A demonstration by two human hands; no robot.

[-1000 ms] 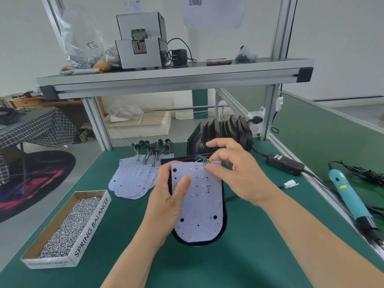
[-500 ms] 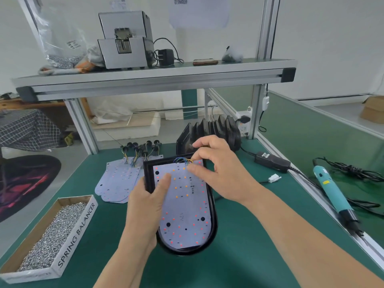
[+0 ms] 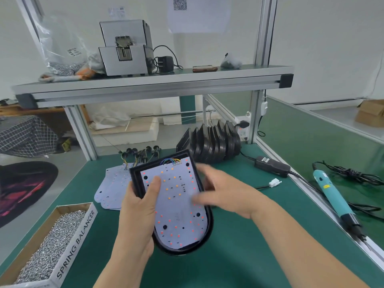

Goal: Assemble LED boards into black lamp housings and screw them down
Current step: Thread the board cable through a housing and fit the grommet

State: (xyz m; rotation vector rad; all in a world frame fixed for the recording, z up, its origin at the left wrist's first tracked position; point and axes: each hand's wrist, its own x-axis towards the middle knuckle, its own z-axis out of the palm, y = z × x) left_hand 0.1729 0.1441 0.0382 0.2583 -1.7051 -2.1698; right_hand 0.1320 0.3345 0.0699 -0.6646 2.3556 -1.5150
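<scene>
Since the frame half a second ago, my right hand (image 3: 226, 194) has left the wire end of the board (image 3: 178, 204). It is now at the right rim of the housing (image 3: 136, 179), blurred by motion, so I cannot tell whether its fingers are apart or closed. At far left stands the box (image 3: 76, 240) of screws (image 3: 47, 246), with spare boards (image 3: 108, 190) lying just beyond it. My left hand (image 3: 137, 221) grips the housing's left rim, thumb pressed on the board. The board lies inside the housing and appears seated. Step in hand: seating is finishing and no screw is fitted yet. The next move probably calls for a screw from the box and the screwdriver (image 3: 332, 198) at far right, with the board kept over its holes.
</scene>
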